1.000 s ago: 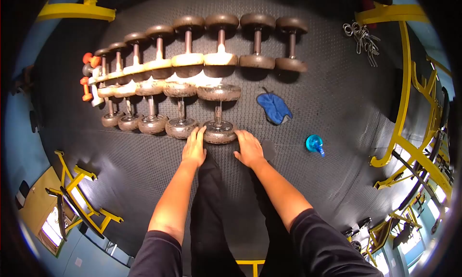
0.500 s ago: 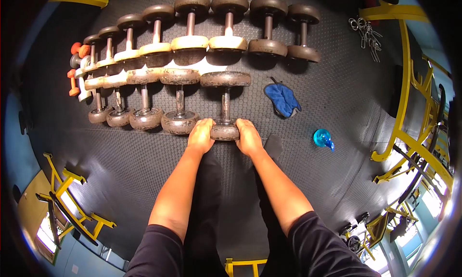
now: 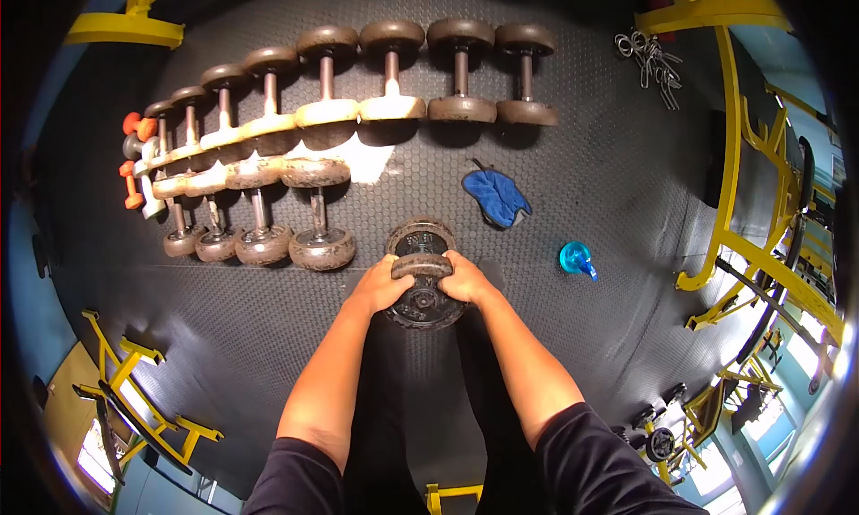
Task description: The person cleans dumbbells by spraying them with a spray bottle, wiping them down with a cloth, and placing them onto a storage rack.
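Between my hands is a worn dark dumbbell (image 3: 424, 309), tilted so that its round plate face and central hub show. My left hand (image 3: 383, 285) is closed on the left side of the dumbbell, its fingers curled at the plate's edge. On the opposite side, my right hand (image 3: 463, 279) grips it the same way. The fingertips are partly hidden by the plates, and the handle is mostly out of sight. My black-clad legs stand on either side below it.
Two rows of dumbbells (image 3: 319, 249) lie ahead and left on the black rubber floor (image 3: 242, 323). To the right are a blue cloth item (image 3: 497, 195) and a blue bottle (image 3: 577, 258). Metal collar clips (image 3: 658, 68) lie far right, near a yellow frame (image 3: 729, 157).
The dumbbell has come off the end of the front row toward me and tilted, turning its plate face into view. Both hands moved with it. The whole view has shifted slightly.
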Action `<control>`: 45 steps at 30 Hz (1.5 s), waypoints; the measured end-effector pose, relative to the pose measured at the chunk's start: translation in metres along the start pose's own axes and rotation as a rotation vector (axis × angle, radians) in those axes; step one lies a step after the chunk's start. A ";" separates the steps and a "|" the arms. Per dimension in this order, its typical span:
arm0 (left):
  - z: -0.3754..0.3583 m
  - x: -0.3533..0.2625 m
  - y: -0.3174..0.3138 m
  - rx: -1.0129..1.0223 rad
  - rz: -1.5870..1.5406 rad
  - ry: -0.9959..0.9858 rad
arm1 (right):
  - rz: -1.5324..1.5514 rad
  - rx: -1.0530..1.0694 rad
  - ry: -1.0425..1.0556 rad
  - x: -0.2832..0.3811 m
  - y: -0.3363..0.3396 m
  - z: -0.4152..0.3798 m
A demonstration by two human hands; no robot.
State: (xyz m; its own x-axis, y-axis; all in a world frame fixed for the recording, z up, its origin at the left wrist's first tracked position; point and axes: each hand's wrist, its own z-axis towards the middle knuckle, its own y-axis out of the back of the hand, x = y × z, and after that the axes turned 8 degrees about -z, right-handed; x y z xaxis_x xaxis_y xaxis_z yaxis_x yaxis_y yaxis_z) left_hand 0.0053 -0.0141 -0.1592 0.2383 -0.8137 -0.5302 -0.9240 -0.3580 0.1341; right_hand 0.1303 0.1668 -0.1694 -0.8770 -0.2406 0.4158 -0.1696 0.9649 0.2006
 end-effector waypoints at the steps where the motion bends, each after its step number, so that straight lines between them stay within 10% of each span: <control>1: 0.001 -0.006 -0.006 0.013 -0.008 0.020 | 0.055 -0.049 -0.015 -0.010 -0.006 0.005; 6: 0.013 -0.002 -0.035 -0.294 -0.072 -0.002 | 0.340 -0.015 0.099 -0.032 -0.014 0.009; 8: 0.015 0.006 -0.041 -0.405 -0.006 -0.055 | 0.290 -0.384 0.177 -0.027 -0.024 0.005; 27: 0.012 0.005 -0.052 -0.617 0.147 -0.205 | 0.160 -0.538 -0.007 -0.008 -0.022 -0.012; 39: 0.012 0.023 -0.053 -0.715 0.219 -0.288 | 0.689 -0.681 0.498 -0.056 -0.055 0.065; 41: 0.006 0.025 -0.064 -0.781 0.289 -0.329 | 0.415 -0.721 0.454 -0.087 -0.057 0.049; 45: -0.008 0.014 -0.141 -1.291 0.605 -1.152 | 0.205 -0.695 0.488 -0.150 -0.010 -0.046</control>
State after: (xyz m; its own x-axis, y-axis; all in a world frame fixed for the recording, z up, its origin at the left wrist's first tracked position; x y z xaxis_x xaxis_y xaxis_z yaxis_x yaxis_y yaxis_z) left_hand 0.1412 0.0210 -0.1788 -0.8166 -0.4667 -0.3396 0.1179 -0.7108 0.6934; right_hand 0.2840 0.1879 -0.1929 -0.5432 -0.2411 0.8042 0.4224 0.7494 0.5100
